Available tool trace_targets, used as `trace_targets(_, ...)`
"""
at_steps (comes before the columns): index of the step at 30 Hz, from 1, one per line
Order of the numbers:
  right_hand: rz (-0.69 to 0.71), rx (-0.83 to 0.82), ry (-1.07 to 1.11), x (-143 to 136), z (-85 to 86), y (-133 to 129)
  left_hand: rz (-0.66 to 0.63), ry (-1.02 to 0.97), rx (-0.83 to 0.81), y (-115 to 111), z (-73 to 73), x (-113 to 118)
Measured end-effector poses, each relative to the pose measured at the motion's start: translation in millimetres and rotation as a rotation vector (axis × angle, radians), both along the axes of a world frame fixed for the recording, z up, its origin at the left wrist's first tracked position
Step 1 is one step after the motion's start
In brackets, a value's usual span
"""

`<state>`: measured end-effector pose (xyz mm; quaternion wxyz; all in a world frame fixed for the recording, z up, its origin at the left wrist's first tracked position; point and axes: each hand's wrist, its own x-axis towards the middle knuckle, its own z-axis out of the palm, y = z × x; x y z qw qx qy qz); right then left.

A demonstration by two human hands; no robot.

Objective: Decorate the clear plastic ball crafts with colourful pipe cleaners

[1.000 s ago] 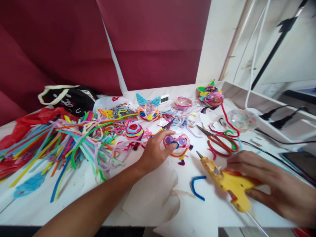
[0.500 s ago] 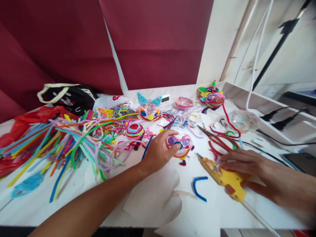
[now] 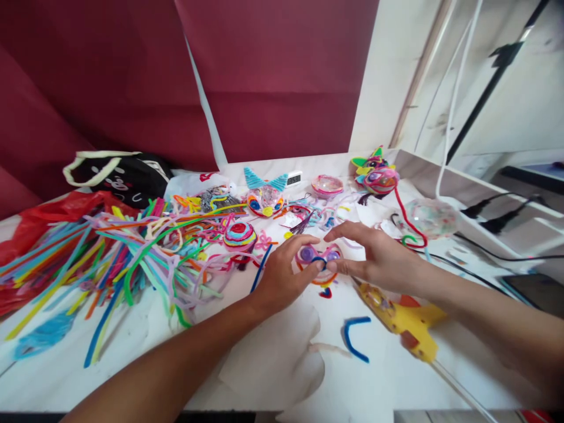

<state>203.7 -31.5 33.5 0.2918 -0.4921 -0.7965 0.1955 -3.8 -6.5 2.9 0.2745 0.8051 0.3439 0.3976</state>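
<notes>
A small round pipe-cleaner face [image 3: 307,254] with two purple eyes lies on white paper between my hands. My left hand [image 3: 282,271] curls around its left side, thumb pressed on a short blue pipe-cleaner piece [image 3: 318,261] below the eyes. From the other side, my right hand [image 3: 376,255] reaches over the face, its thumb against the right end of the blue piece and its index finger arched above. A small red and blue heart [image 3: 326,292] sits just below. Under my right forearm lies a yellow glue gun [image 3: 412,320], nozzle toward the face.
Loose pipe cleaners [image 3: 132,252] spread across the left. Finished-looking craft heads [image 3: 265,197] and a striped ball [image 3: 239,236] stand behind. A curved blue pipe cleaner [image 3: 348,341] lies in front. Clear plastic domes [image 3: 434,217], cables and a phone [image 3: 535,291] are at right.
My right hand has left the glue gun and moved left to the face, touching the blue piece. My left hand stays on the face.
</notes>
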Motion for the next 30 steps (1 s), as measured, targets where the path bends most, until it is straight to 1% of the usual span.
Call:
trace_targets(3,-0.014,-0.111,0.064,0,-5.7,8,-0.017,-0.006,0.018,1,-1.3,0)
trace_targets(6,-0.020,-0.154,0.104,1,-9.1,13,-0.030,-0.006,0.025,2,-2.9,-1)
trace_targets(12,-0.027,-0.167,0.151,1,-11.8,18,-0.039,-0.016,0.003,2,-4.3,-3)
trace_targets(18,-0.046,-0.154,0.136,-2,-11.1,16,-0.055,-0.021,-0.013,3,-2.8,-3)
trace_targets(26,-0.092,-0.179,0.101,-8,-8.4,13,-0.150,-0.032,-0.054,6,-1.0,-12)
trace_targets(30,-0.122,-0.207,0.103,-11,-7.2,12,-0.169,-0.046,-0.061,7,-1.9,-14)
